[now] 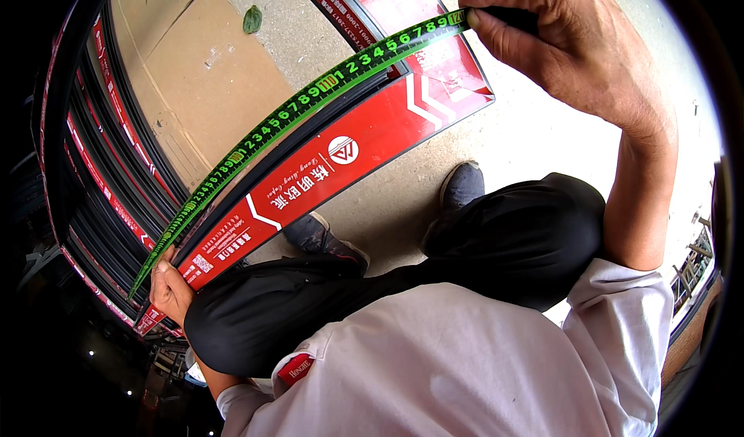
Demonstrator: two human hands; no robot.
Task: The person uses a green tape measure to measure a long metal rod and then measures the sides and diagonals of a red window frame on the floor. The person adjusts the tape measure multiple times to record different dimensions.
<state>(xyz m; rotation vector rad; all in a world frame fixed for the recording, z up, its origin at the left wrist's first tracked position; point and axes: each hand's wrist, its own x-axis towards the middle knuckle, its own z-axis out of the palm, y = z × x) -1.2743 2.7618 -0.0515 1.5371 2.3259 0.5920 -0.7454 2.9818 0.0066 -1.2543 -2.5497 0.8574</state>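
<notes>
A green and black tape measure strip [279,119] runs in a long arc from lower left to upper right. It lies along a black frame piece covered in red and white printed film [333,162], close to its far edge. At the upper right, my right hand [573,45] is closed, thumb and fingers pinching the tape just past the frame piece's end. My left hand [172,288] is closed on the tape at the frame piece's lower left end, touching the red film; its fingers are partly hidden. No tape case can be made out.
More black frame pieces with red film [116,158] lie side by side at the left. Beyond the tape, a brown cardboard sheet [213,72] and a green leaf [252,20] lie on the concrete floor. My bent knees and dark shoes [463,185] are on the near side.
</notes>
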